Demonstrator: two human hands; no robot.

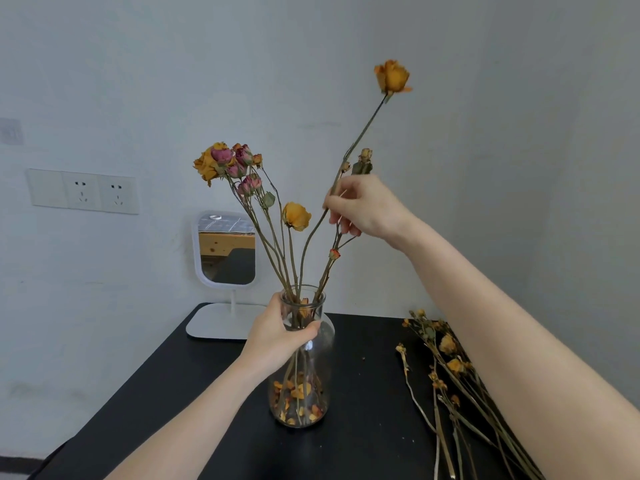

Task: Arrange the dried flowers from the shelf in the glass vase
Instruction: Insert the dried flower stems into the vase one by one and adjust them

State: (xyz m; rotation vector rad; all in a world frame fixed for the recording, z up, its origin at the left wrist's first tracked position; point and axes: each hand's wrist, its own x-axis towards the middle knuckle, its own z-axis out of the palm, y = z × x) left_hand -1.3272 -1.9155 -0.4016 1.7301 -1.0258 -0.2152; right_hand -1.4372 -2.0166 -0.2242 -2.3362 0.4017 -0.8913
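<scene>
One vase (320, 368), two hands, one mirror (227, 251), two lots of dried flowers.
In the vase stand three large orange roses (393, 77), about four pink roses (221, 154) and three small buds (334, 253); the stems (293, 282) at its neck overlap too much to count. The hands are one left hand (280, 336) and one right hand (360, 209). Right of the vase, one loose bundle (455, 366) lies on the single worktop (363, 393), with at least four orange heads showing. Left of the vase, two sockets (81, 192) sit on the wall.
</scene>
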